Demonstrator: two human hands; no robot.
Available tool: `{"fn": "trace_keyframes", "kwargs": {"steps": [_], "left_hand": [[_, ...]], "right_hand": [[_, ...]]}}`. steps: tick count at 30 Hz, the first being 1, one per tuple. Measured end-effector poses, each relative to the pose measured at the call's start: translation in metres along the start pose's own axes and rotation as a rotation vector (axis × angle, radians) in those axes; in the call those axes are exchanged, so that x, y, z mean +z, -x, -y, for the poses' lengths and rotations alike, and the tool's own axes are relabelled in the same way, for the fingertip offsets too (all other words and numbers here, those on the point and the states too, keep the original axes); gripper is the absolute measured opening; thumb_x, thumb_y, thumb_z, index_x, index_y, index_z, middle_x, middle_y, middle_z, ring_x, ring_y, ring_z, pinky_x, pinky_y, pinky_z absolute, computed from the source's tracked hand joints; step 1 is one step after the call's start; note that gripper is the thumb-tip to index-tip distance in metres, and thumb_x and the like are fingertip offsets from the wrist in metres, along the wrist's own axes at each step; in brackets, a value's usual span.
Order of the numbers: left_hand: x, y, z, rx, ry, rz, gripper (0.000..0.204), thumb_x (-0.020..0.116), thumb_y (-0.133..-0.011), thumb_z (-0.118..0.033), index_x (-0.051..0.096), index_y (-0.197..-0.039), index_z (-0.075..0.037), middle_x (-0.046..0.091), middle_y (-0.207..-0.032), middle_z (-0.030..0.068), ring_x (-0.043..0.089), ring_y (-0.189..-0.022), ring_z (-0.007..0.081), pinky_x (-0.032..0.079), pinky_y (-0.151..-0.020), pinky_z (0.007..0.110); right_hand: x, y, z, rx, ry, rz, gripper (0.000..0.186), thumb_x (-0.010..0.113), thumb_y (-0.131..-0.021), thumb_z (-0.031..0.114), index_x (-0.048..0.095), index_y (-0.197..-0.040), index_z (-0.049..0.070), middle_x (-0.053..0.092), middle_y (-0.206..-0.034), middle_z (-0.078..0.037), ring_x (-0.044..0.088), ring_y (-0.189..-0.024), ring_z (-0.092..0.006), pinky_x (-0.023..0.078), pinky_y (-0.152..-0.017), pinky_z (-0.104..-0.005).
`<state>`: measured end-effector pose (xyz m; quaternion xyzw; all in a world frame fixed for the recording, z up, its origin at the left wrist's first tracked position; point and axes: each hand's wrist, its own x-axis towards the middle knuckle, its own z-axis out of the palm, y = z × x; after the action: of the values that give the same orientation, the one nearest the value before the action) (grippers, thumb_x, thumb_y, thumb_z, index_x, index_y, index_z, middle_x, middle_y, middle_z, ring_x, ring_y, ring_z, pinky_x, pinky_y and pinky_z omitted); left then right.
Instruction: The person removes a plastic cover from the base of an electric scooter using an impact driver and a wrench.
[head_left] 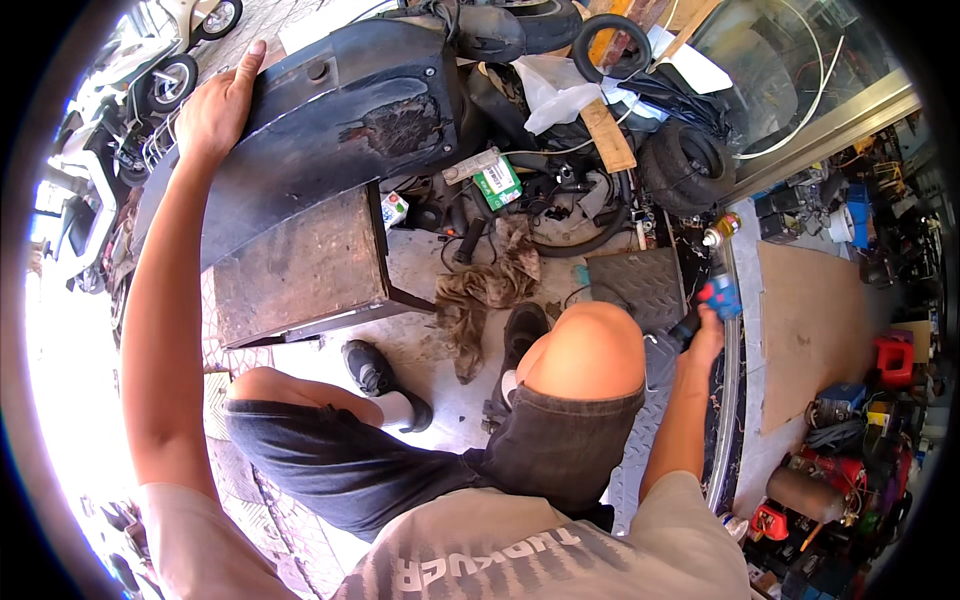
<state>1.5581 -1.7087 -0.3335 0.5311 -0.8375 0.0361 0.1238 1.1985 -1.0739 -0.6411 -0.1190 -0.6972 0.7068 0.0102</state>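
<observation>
A large black plastic scooter panel (320, 110), scuffed and with a rough brown patch, leans across a worn wooden box (300, 265). My left hand (215, 115) is at the panel's upper left edge, thumb stretched along it and fingers mostly hidden, seemingly wrapped over the rim. Out to the right, my right hand (707, 338) is closed round a blue, red and black cordless power tool (718, 297), low beside a metal door track. The tool's tip is too small to make out.
A brown rag (485, 290), a green and white box (497, 183) and cables lie on the floor ahead. Beyond are a tyre (685, 165) and a wood strip (607, 137). A spray can (722, 229) stands by the track. Scooters (170, 85) are parked at far left; clutter fills the right.
</observation>
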Motion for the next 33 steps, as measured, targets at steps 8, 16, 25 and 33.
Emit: {"fn": "trace_keyframes", "kwargs": {"steps": [8, 16, 25, 33], "left_hand": [[0.006, 0.003, -0.003, 0.062, 0.103, -0.074, 0.089, 0.021, -0.099, -0.08, 0.074, -0.128, -0.016, 0.071, -0.128, 0.021, 0.064, -0.126, 0.0398, 0.045, -0.109, 0.052], [0.007, 0.012, 0.003, 0.101, 0.237, -0.121, 0.086, 0.025, -0.1, -0.078, 0.077, -0.118, -0.011, 0.073, -0.121, 0.0229, 0.066, -0.12, 0.0418, 0.049, -0.104, 0.051], [0.004, 0.01, 0.008, 0.129, 0.266, -0.095, 0.086, 0.025, -0.1, -0.078, 0.076, -0.121, -0.012, 0.074, -0.119, 0.0215, 0.067, -0.118, 0.0405, 0.048, -0.103, 0.052], [-0.001, 0.029, 0.003, 0.1, 0.289, -0.193, 0.072, 0.038, -0.105, -0.059, 0.078, -0.101, 0.0, 0.074, -0.11, 0.0267, 0.069, -0.11, 0.0428, 0.052, -0.098, 0.05]], "right_hand": [[0.057, 0.099, 0.249, -0.428, -0.435, 0.445, 0.036, 0.071, -0.099, 0.023, 0.061, -0.126, 0.003, 0.063, -0.094, -0.008, 0.06, -0.088, -0.0212, 0.052, -0.082, -0.0366], [0.044, 0.226, 0.308, -0.432, -0.562, 0.849, 0.044, 0.056, -0.106, 0.039, 0.059, -0.129, 0.002, 0.052, -0.086, -0.004, 0.051, -0.083, -0.0199, 0.044, -0.082, -0.0371], [0.012, 0.289, 0.324, -0.603, -0.345, 0.878, 0.047, 0.063, -0.102, 0.032, 0.055, -0.131, -0.004, 0.057, -0.086, -0.007, 0.052, -0.081, -0.0185, 0.046, -0.078, -0.0336], [0.019, 0.307, 0.297, -0.747, -0.174, 0.826, 0.049, 0.067, -0.097, 0.027, 0.056, -0.131, -0.007, 0.059, -0.084, -0.009, 0.057, -0.08, -0.0195, 0.048, -0.077, -0.0338]]}}
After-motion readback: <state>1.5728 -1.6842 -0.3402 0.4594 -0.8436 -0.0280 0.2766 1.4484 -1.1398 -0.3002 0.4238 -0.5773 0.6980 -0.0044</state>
